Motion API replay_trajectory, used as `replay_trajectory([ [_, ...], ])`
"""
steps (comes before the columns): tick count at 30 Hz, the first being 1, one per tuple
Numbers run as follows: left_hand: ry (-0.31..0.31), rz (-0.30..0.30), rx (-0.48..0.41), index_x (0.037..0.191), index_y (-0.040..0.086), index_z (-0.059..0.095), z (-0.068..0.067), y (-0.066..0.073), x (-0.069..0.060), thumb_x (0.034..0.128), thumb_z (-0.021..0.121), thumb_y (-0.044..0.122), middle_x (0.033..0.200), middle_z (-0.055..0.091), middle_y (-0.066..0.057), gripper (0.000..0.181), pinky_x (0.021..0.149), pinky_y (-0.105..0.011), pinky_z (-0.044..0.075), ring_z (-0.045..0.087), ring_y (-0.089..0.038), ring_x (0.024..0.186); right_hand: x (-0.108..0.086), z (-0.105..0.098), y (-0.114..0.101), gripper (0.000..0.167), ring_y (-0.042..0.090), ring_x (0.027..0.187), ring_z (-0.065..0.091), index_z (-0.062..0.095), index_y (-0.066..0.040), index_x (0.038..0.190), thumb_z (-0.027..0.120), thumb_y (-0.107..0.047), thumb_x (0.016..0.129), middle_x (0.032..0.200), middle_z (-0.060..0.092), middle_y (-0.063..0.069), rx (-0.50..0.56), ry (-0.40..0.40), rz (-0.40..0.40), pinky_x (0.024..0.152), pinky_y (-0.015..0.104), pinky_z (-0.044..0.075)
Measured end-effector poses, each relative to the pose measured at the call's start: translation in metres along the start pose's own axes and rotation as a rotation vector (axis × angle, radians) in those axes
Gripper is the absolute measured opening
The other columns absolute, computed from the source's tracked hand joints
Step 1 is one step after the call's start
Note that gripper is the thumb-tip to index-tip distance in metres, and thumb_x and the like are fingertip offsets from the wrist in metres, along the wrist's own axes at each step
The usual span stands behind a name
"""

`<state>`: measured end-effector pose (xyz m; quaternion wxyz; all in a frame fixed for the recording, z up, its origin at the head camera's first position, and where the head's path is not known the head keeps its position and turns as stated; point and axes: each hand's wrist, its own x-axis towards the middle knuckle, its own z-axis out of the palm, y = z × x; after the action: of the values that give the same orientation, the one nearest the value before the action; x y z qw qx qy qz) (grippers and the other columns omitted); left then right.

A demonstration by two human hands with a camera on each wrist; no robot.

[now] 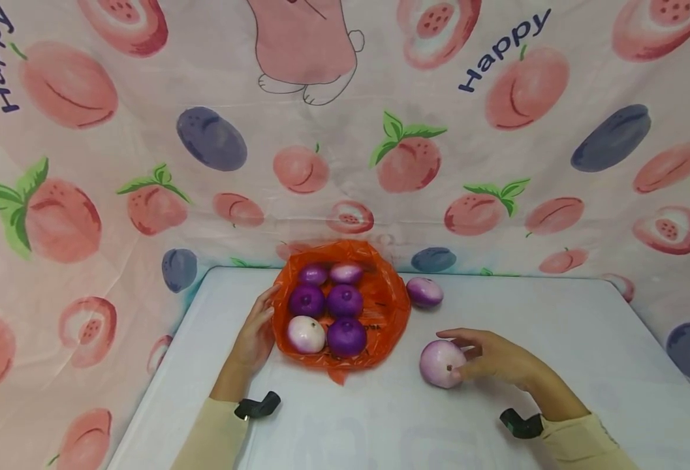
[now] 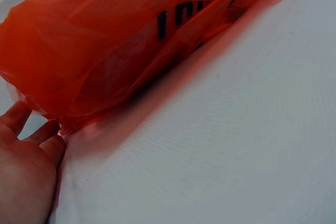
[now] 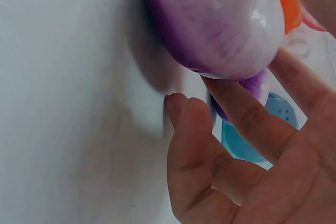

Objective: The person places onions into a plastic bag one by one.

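My right hand [image 1: 491, 356] pinches a pale purple onion [image 1: 441, 363] between thumb and fingers, to the right of an orange plastic bag [image 1: 388, 326]. Up close in the right wrist view, the same onion [image 3: 220, 19] casts a shadow on the white surface. The bag's mouth gapes upward, and several onions [image 1: 346, 337] lie inside, mostly deep purple, with one whiter onion [image 1: 306, 335] at the front left. Against the bag's left side rests my left hand [image 1: 254, 336], its fingers fairly straight; in the left wrist view its fingertips [image 2: 50, 128] touch the orange plastic.
Just right of the bag, another onion [image 1: 425, 292] lies on the white table [image 1: 345, 424]. Behind the table hangs a pink cloth [image 1: 333, 130] printed with fruit. Each wrist wears a black mount [image 1: 258, 406].
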<state>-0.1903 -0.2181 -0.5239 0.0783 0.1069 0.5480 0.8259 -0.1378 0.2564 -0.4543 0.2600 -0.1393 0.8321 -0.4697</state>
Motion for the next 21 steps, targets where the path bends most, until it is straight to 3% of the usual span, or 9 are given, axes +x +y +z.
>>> replay_trajectory([
  [11,0.001,-0.002,-0.011,0.159,0.018,0.031,-0.001,-0.001,0.001,0.1058,0.041,0.016,0.164,0.031,0.0,0.054,0.113,-0.024,0.044,0.029,-0.022,0.152,0.003,0.001,0.009,0.073,0.04,0.127,0.057,0.052,-0.007,0.148,0.084,-0.022,0.083,0.141,0.058,0.025,-0.002,0.027,0.021,0.099,0.056,0.054],
  [18,-0.001,0.0,-0.003,0.159,0.017,0.031,-0.001,-0.001,0.001,0.1056,0.043,0.018,0.165,0.03,0.0,0.055,0.113,-0.023,0.044,0.032,-0.018,0.151,0.007,0.001,0.012,0.069,0.034,0.123,0.055,0.057,-0.009,0.144,0.084,-0.025,0.083,0.135,0.062,0.019,0.007,0.033,0.033,0.092,0.038,0.052],
  [21,0.003,-0.004,0.001,0.159,0.017,0.03,-0.001,0.0,0.001,0.1057,0.043,0.018,0.165,0.031,0.001,0.055,0.113,-0.023,0.044,0.034,-0.015,0.149,0.009,0.001,0.015,0.067,0.031,0.12,0.057,0.057,-0.008,0.143,0.083,-0.026,0.084,0.134,0.063,0.019,0.021,0.028,0.044,0.091,0.036,0.051],
])
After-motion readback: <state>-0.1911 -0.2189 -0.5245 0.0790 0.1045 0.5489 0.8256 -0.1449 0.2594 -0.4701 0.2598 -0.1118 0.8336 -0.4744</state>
